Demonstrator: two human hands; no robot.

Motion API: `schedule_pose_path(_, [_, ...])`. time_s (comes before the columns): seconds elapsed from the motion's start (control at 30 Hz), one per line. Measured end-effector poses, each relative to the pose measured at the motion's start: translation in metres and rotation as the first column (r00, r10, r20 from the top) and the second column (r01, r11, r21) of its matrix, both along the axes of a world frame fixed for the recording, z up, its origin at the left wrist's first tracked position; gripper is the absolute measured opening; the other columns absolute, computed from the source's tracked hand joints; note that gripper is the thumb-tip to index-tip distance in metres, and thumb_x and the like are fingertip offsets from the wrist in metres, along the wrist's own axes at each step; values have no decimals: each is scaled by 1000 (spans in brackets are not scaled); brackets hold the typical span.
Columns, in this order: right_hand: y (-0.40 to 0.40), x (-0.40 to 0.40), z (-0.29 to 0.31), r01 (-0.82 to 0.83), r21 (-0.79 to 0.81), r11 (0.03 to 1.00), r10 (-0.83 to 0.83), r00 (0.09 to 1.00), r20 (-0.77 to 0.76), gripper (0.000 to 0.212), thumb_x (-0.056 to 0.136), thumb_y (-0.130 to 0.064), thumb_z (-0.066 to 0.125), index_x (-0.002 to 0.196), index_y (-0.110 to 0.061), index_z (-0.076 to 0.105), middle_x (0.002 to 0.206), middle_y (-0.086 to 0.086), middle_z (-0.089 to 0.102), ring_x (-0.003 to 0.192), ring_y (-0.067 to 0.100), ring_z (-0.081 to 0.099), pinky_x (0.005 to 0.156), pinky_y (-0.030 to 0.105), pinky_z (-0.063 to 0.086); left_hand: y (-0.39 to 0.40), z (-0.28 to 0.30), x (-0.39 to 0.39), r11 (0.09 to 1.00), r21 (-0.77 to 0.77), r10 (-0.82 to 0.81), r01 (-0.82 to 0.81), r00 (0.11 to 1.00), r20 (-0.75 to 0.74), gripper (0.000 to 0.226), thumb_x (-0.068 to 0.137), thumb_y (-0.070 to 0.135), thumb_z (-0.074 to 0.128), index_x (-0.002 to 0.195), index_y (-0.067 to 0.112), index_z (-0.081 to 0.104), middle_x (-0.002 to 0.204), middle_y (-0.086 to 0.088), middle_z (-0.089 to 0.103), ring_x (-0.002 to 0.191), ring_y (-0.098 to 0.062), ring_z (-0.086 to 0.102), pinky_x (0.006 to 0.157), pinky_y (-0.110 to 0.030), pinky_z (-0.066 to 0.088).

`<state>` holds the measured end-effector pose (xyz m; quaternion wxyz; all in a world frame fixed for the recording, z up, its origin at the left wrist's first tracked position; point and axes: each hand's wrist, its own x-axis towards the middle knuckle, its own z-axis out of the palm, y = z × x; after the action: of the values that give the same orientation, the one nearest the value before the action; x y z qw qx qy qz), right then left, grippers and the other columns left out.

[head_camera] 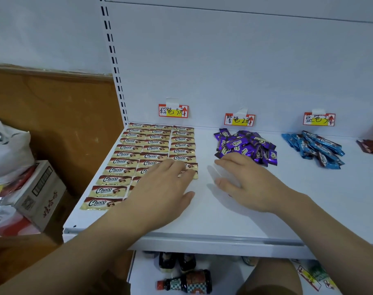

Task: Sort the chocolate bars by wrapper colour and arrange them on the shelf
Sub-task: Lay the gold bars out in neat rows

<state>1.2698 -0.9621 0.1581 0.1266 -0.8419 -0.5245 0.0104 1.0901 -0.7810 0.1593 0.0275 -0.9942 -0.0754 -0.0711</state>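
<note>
Gold-and-brown chocolate bars (136, 154) lie in three neat columns on the left of the white shelf (202, 222). My left hand (162, 194) lies flat with straight fingers on the front bars of the middle and right columns. To its right, my right hand (247, 182) hovers with spread fingers just in front of a loose heap of purple bars (245, 145), holding nothing. A heap of blue bars (317, 147) lies further right. A few dark red bars (372, 146) show at the right edge.
Handwritten price tags (173, 111) are taped to the back panel above each group. A cardboard box (36, 194) and a white plastic bag (7, 145) sit left of the shelf. Bottles (187, 282) lie on the lower shelf.
</note>
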Motion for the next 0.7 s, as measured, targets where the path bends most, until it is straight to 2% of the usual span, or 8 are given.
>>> schedule_pose_path(0.1, [-25, 9, 3, 82, 107, 991, -85, 996, 20, 40, 105, -29, 53, 144, -24, 58, 142, -7, 55, 132, 17, 48, 108, 36, 43, -29, -16, -3, 992, -35, -120, 123, 989, 90, 58, 102, 55, 34, 141, 20, 59, 144, -4, 59, 134, -26, 53, 109, -42, 48])
schedule_pose_path(0.17, [-45, 10, 0, 76, 133, 988, -81, 996, 31, 35, 102, -21, 57, 135, -25, 65, 134, -9, 60, 126, 16, 53, 104, 36, 47, -46, -32, -6, 984, -44, -166, 172, 979, 119, 61, 102, 57, 34, 138, 18, 63, 142, -6, 62, 133, -28, 56, 109, -42, 49])
schedule_pose_path(0.27, [-70, 2, -11, -21, 145, 989, 15, 999, 44, 31, 96, -31, 59, 124, -27, 72, 124, -15, 62, 118, 10, 56, 99, 32, 50, -60, -47, -9, 990, -2, -136, 139, 974, 183, 58, 104, 54, 36, 136, 16, 68, 142, -9, 64, 132, -30, 59, 109, -46, 51])
schedule_pose_path(0.37, [-78, -9, -20, -87, 137, 987, 80, 995, 60, 33, 97, -40, 57, 121, -25, 75, 116, -16, 61, 107, 11, 57, 92, 29, 51, -65, -54, -12, 994, 10, -107, 108, 968, 225, 57, 106, 50, 36, 139, 15, 66, 146, -11, 61, 136, -30, 57, 109, -49, 50])
schedule_pose_path(0.53, [-59, -18, -26, 30, 144, 989, -57, 981, 184, 43, 97, -43, 44, 115, -21, 77, 96, -6, 62, 86, 21, 57, 70, 38, 55, -67, -57, -15, 995, 48, -92, 83, 960, 265, 56, 105, 50, 36, 138, 15, 66, 146, -9, 62, 135, -27, 58, 110, -45, 49])
schedule_pose_path(0.63, [-43, -18, -17, 60, 21, 998, -63, 966, 252, 49, 95, -41, 30, 103, -21, 74, 85, -3, 63, 76, 24, 58, 64, 39, 52, -67, -58, -17, 995, 64, -88, 73, 957, 277, 57, 105, 51, 36, 138, 16, 67, 145, -8, 62, 136, -26, 58, 111, -44, 48])
schedule_pose_path(0.7, [-37, -18, -10, 42, -50, 998, -25, 955, 295, 43, 100, -33, 33, 105, -19, 73, 84, 1, 67, 75, 27, 62, 64, 40, 53, -67, -59, -16, 995, 69, -89, 72, 955, 282, 57, 105, 51, 37, 138, 16, 67, 145, -7, 62, 136, -26, 57, 112, -44, 48])
